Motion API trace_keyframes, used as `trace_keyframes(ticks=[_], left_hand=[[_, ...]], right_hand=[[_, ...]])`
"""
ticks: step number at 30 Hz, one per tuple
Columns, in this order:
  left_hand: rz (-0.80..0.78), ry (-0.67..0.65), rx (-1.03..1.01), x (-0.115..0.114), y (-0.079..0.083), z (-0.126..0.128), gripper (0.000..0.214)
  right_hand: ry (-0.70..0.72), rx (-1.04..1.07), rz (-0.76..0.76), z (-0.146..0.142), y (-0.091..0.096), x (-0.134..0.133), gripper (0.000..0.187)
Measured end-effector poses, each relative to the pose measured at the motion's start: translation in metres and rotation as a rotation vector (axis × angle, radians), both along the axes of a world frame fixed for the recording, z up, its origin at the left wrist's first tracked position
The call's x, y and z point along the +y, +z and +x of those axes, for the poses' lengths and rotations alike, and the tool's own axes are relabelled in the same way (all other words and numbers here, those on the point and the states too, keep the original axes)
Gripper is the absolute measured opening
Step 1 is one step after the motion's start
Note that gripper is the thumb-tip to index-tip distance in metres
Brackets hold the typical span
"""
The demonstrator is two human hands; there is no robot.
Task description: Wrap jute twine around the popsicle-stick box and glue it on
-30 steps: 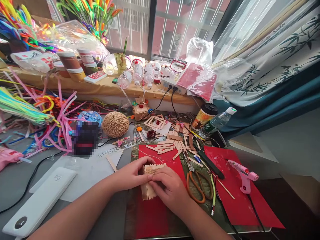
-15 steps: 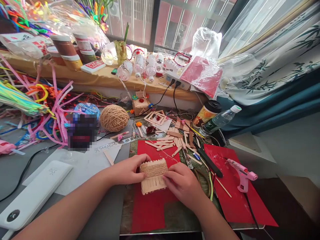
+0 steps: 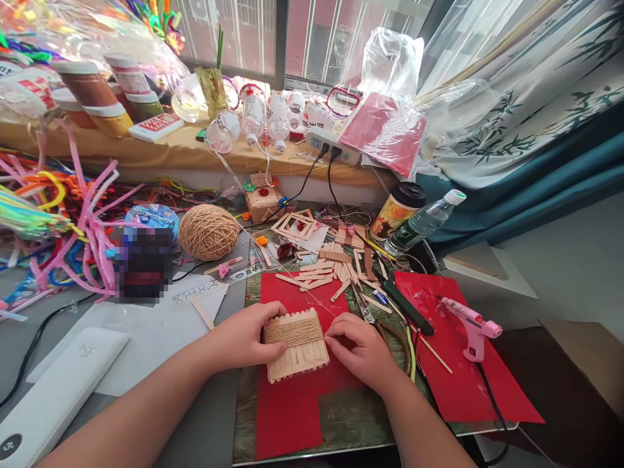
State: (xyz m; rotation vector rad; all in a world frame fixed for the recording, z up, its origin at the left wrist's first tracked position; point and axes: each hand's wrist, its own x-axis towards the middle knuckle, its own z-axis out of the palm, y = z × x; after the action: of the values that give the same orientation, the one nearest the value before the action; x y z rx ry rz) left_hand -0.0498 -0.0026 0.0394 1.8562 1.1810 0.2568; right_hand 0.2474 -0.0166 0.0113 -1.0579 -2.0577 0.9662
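Note:
My left hand grips the left side of a small craft-stick box, thumb across its face and fingers behind it. Brown twine is wound in close rows over the upper half of that face; bare sticks show below. Beside the box's right edge, my right hand has thumb and fingers pinched together on the twine. A thin strand runs from near the right hand up and left toward the twine ball. Both hands are above a sheet of red paper.
Loose craft sticks lie beyond the hands. To the right are scissors, a pink glue gun on red paper, a water bottle and a lidded cup. A white power bank lies at left.
My right hand has moved off the face of the box to just past its right edge. The box has tilted slightly, showing more bare sticks. The head view has shifted a little.

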Motion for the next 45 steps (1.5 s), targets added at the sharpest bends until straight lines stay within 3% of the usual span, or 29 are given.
trace_keyframes(ticks=[6,8,14,21,25,29,35,39,45], left_hand=[[0.437,0.019,0.216,-0.016,0.011,0.027,0.064],[0.483,0.026,0.258,-0.019,0.013,0.037,0.063],[0.383,0.055,0.245,-0.017,0.013,0.047,0.035],[0.366,0.081,0.266,-0.014,0.012,0.049,0.028],[0.332,0.123,0.262,-0.014,0.012,0.050,0.035],[0.245,0.167,0.095,-0.015,0.006,0.044,0.035],[0.127,0.245,-0.297,-0.019,-0.019,0.037,0.044],[0.082,0.156,-0.512,-0.018,-0.028,0.041,0.052],[-0.072,0.061,-0.618,-0.013,-0.029,0.047,0.064]], right_hand=[[-0.003,0.046,-0.091,-0.005,-0.001,0.001,0.012],[0.009,0.045,-0.093,-0.008,0.000,0.001,0.012],[-0.030,0.046,-0.083,-0.012,0.001,-0.001,0.012],[-0.007,0.061,-0.083,-0.013,-0.001,-0.002,0.011],[0.019,0.085,-0.073,-0.013,-0.001,-0.002,0.009],[0.037,0.170,-0.078,-0.011,0.003,-0.002,0.009],[0.004,0.332,0.011,-0.007,0.008,-0.003,0.005],[-0.025,0.416,0.020,-0.005,0.007,-0.005,0.003],[-0.078,0.463,-0.094,-0.003,0.003,-0.006,0.008]])
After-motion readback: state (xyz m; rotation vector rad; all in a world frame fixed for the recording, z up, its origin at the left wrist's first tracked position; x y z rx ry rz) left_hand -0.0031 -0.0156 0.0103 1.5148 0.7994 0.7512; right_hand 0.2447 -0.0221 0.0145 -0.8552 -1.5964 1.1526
